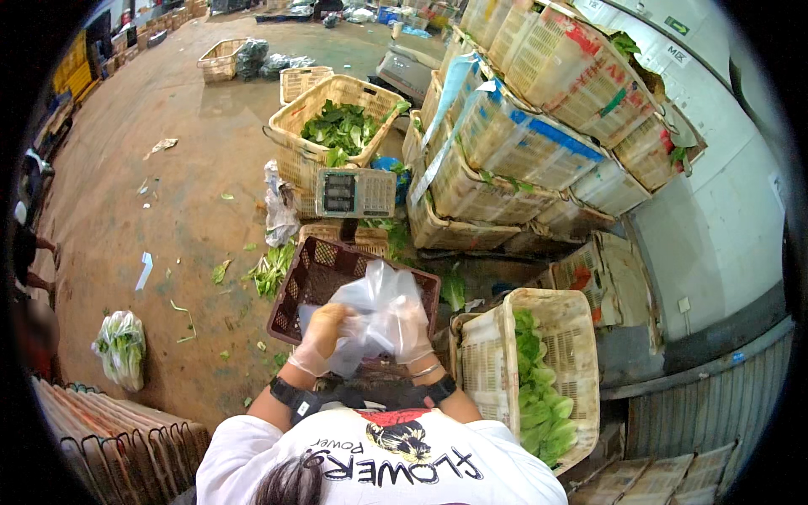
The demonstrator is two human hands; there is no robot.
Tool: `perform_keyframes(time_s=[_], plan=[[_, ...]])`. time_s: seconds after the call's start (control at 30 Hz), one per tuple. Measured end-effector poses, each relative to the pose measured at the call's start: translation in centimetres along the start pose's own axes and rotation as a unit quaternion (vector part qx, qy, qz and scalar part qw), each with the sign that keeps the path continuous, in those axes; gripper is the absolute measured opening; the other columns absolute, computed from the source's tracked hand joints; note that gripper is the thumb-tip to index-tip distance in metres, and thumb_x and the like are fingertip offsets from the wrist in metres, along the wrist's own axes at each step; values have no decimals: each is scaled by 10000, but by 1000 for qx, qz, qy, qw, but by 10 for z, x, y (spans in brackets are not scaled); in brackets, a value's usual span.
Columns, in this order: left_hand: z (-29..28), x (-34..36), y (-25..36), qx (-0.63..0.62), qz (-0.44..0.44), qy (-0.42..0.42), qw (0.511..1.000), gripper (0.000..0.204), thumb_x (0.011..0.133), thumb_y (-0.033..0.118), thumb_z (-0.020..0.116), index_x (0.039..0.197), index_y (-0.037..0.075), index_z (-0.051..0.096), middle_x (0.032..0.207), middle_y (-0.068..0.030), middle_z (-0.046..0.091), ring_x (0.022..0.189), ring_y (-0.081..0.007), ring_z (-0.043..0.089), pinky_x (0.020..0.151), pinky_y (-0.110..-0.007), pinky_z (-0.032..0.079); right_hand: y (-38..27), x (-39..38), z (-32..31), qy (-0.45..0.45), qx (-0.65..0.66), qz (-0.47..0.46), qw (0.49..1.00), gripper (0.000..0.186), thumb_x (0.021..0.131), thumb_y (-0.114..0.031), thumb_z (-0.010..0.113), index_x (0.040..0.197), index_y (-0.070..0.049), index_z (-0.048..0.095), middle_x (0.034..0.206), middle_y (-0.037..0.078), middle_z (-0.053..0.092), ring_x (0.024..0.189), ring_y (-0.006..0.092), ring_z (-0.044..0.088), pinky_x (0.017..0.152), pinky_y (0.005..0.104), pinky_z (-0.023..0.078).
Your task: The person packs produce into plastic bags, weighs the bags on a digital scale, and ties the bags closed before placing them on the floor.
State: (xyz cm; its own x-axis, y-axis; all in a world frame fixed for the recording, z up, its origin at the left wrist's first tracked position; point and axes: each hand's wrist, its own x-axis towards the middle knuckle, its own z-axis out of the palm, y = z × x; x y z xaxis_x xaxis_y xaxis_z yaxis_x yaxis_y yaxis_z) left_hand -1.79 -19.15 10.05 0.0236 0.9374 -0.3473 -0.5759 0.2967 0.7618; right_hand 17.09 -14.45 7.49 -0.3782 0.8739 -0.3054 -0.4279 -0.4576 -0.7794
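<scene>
My left hand and my right hand, both in thin clear gloves, grip a crumpled clear plastic bag over a dark brown plastic crate. Just beyond the crate stands a weighing scale's grey display unit. To my right, a cream basket holds pale green lettuce. Loose leafy stems lie left of the brown crate.
A basket of greens stands behind the scale, beside stacked crates along the right wall. Bagged vegetables lie on the littered floor at left, near stacked crates. A person's legs show at the left edge.
</scene>
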Motion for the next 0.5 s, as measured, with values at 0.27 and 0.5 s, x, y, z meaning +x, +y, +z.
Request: perform_keyframes(time_s=[0.27,0.5], plan=[[-76,-18,51,-261,-6,-142,955,177,872,210,471,728,118,516,572,39,433,477,-71,418,426,-192,338,-56,-25,-68,-60,-24,-14,998,207,892,-227,455,926,-44,544,628,-36,449,502,68,414,460,177,360],[-106,30,83,774,-3,130,620,128,701,130,568,784,43,613,824,-165,621,747,-286,610,673,-373,485,-78,-30,-35,135,-690,-201,682,194,729,-249,591,821,-80,613,708,195,599,693,352,595,613,402,470]])
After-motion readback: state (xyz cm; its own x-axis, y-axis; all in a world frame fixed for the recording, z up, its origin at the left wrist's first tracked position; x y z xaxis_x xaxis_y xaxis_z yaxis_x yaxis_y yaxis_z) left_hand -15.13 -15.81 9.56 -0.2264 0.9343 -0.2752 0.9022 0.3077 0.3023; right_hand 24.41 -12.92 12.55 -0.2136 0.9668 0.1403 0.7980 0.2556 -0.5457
